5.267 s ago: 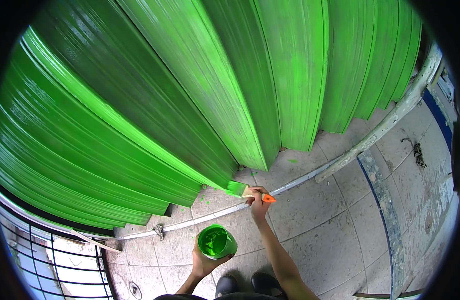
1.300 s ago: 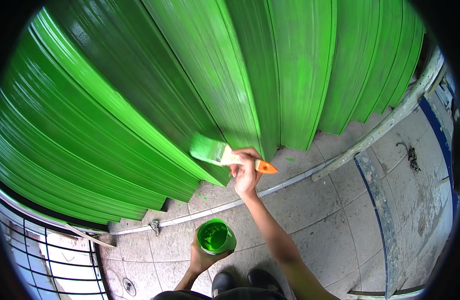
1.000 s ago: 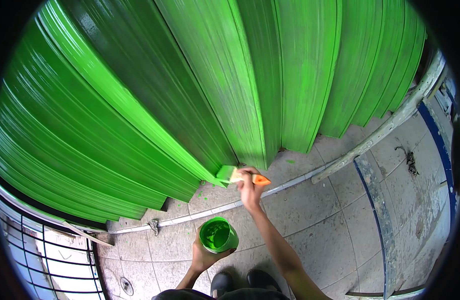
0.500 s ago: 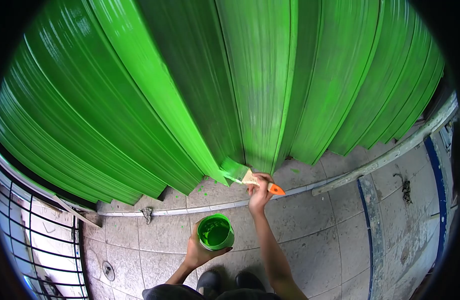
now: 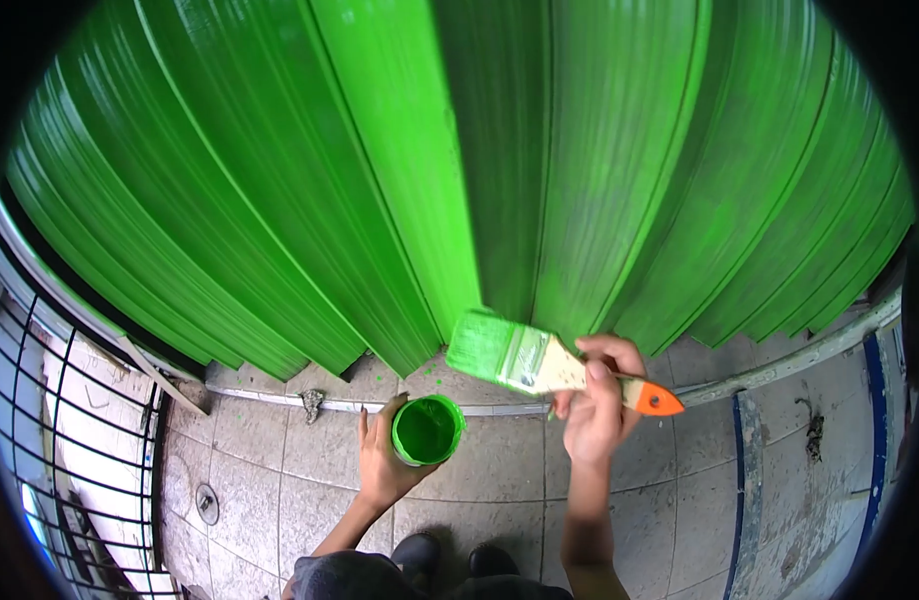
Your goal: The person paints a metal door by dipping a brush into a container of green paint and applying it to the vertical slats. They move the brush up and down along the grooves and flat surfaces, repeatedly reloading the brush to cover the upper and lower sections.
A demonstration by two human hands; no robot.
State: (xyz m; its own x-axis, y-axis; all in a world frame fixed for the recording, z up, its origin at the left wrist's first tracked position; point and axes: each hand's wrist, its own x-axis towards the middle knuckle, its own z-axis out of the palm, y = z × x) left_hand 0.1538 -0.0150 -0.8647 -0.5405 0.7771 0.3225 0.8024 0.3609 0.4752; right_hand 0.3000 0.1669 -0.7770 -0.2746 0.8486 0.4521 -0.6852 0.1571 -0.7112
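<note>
In my right hand (image 5: 599, 405) is a wide paintbrush (image 5: 554, 365), gripped by its pale wooden handle with an orange end. Its bristles are coated in bright green paint and point left, just in front of the panel's lower edge; whether they touch it I cannot tell. My left hand (image 5: 386, 462) is wrapped around a round paint can (image 5: 428, 430), held upright below and left of the brush. Green paint coats its rim and inner wall. Ahead stands a ribbed green panel (image 5: 404, 160), glossy on the left, with darker, streaky ribs in the middle and right.
Grey floor tiles (image 5: 319, 465) run under my dark shoes (image 5: 416, 552), with green drips near the panel's foot. A black metal grille (image 5: 74, 430) stands at left. On the right lie a long pale rail (image 5: 789, 362) and blue-edged boards (image 5: 744, 480). A small crumpled scrap (image 5: 312, 404) lies by the ledge.
My right hand has drawn the paintbrush back from the panel's foot, nearer to me and rightward. The can has risen slightly in view, and the view has shifted.
</note>
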